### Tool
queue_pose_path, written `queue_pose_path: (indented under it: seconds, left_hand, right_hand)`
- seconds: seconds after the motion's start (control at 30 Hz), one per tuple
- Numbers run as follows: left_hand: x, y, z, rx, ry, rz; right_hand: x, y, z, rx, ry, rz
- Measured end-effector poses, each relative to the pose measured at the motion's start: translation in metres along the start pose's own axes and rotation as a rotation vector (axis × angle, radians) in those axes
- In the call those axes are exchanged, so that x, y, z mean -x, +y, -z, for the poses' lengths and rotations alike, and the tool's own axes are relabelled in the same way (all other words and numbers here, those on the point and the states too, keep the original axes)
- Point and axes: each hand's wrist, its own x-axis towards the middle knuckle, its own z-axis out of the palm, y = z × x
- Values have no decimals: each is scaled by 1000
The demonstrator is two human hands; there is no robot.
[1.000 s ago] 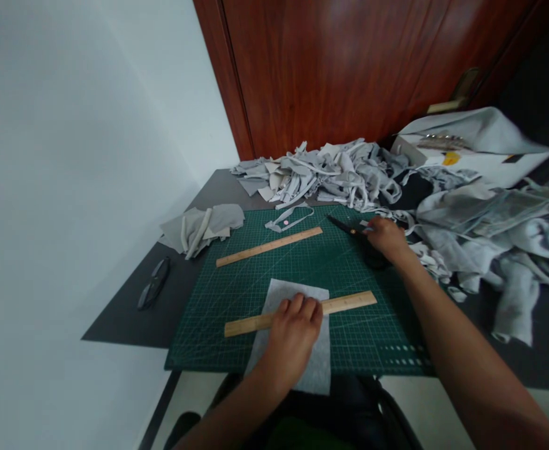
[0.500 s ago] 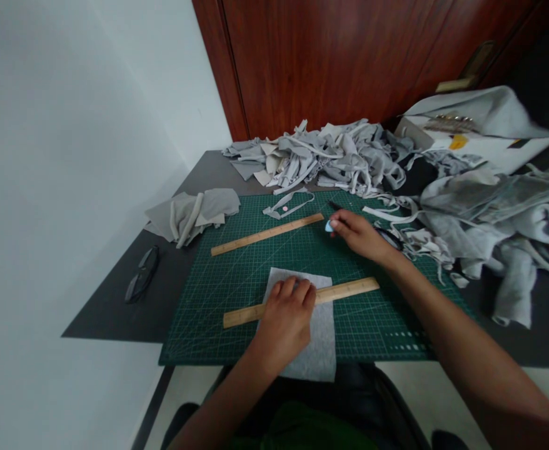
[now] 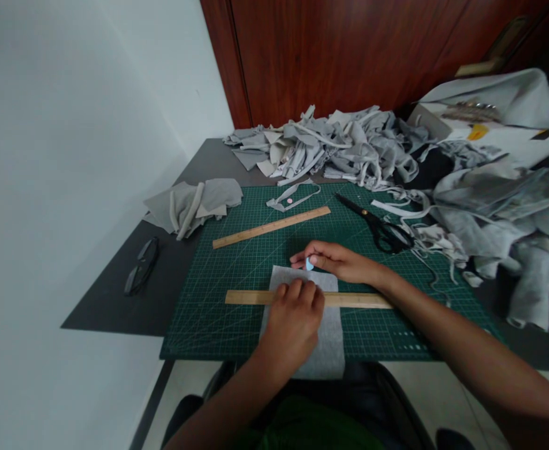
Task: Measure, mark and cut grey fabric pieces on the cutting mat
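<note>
My left hand [image 3: 293, 319] has its fingers bent and together over a wooden ruler [image 3: 356, 300], pressing it against a grey fabric piece [image 3: 324, 344]. The ruler crosses the fabric nearly level, and the hand hides part of both. My right hand [image 3: 333, 259] pinches a small light-blue piece of tailor's chalk [image 3: 309, 264] just beyond the fabric's far edge. Whether the chalk touches the cloth I cannot tell. Underneath lies a green cutting mat [image 3: 227, 269]; the fabric's near end hangs over the mat's front edge.
A second wooden ruler [image 3: 272, 227] and black scissors [image 3: 375, 225] lie farther up the mat. Grey scraps [image 3: 344, 147] heap along the back, with more cloth [image 3: 509, 212] at right. Folded fabric [image 3: 213, 200] and black glasses [image 3: 142, 265] are at left. A white box [image 3: 494, 134] stands back right.
My right hand has moved left and nearer with the chalk, uncovering the scissors. The ruler under my left hand has turned from slanted to nearly level.
</note>
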Motion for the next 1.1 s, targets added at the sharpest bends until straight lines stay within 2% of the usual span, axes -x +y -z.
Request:
queue_pose_path:
  seconds: [0.1,0.17,0.33,0.53,0.63,0.77,0.9,1.1]
  left_hand:
    - [2,5,4,-11,-66,11]
    - [2,7,6,-34,-60,23]
    - [2,9,2,-98,62,35]
    - [8,24,-15,-89,179,95]
    - [11,29,-20,-77,165,151]
    - [13,35,-18,-12,135,209]
    - [14,43,-16,42,132,210]
    - [18,51,-23,-15,129,179]
  right_hand:
    - [1,1,-2,-100,-11,-33]
    - [1,1,-1,-117,-6,-37]
    - [-1,7,10,-125,120,-81]
    - [-3,18,24,-149,251,-153]
    - [-4,19,25,-135,250,-167]
    - [-3,20,26,-130,254,-193]
    - [-2,23,27,-149,247,-201]
    - [0,22,32,-145,236,-234]
